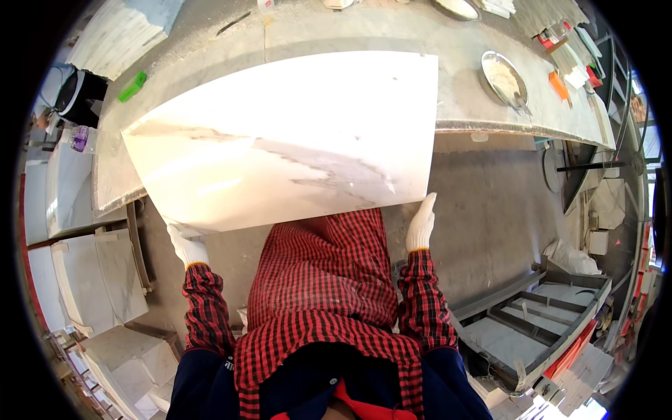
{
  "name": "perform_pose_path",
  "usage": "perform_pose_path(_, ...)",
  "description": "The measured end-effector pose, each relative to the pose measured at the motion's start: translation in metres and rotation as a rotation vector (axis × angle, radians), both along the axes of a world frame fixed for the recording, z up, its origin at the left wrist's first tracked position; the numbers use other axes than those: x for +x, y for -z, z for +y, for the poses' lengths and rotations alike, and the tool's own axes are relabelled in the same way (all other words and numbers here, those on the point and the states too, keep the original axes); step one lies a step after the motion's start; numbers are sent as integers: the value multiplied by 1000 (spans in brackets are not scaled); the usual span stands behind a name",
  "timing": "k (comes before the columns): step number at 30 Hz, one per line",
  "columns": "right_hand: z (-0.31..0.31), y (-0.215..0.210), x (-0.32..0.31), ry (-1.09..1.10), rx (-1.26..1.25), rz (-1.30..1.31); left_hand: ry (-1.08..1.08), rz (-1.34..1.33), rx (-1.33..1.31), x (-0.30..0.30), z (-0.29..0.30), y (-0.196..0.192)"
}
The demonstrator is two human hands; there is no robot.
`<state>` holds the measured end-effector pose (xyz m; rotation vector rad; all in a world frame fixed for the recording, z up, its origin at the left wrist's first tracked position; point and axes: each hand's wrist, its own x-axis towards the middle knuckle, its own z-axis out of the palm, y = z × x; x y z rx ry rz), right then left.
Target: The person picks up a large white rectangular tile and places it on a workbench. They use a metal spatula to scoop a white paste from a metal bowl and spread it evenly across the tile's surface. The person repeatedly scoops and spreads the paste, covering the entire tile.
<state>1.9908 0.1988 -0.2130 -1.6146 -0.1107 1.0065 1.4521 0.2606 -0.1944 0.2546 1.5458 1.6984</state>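
A small green tag-like piece (pixel 132 87) lies near the left end of the grey workbench (pixel 364 31), and orange and red flat packets (pixel 558 85) sit at its right end beside a round metal dish of pale powder (pixel 503 77). The person holds a large white marble slab (pixel 287 140) with grey veins, its far part over the workbench and its near edge out over the floor. The gloved left hand (pixel 185 245) grips the near left corner; the gloved right hand (pixel 421 224) lies flat against the near right corner, fingers extended. Stacked marble tiles (pixel 101 280) stand at left, a metal frame rack (pixel 532 322) at right
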Motion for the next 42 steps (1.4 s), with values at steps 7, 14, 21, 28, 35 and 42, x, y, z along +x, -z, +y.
perform_pose_path(7, -6, -17, 11, -75, -21, -168, -41, -68, -69, 15, -9, -10)
perform_pose_path(14, 24, -77, -23, -150, 100, -1186, -73, -83, -178, 0, -16, 0)
perform_pose_path(21, 79, -113, -123, -868, 374, -1537, -52, -53, -174, 1, -11, 5)
perform_pose_path(28, 133, -127, -129, -1050, 637, -1657, -79, -29, -220, -8, -17, 14)
perform_pose_path(35, 152, -146, -142, -885, 580, -1626, -190, 16, -210, 5, -7, 11)
perform_pose_path(42, 162, -142, -158, -1039, 521, -1639, -163, 37, -183, -1, -14, 14)
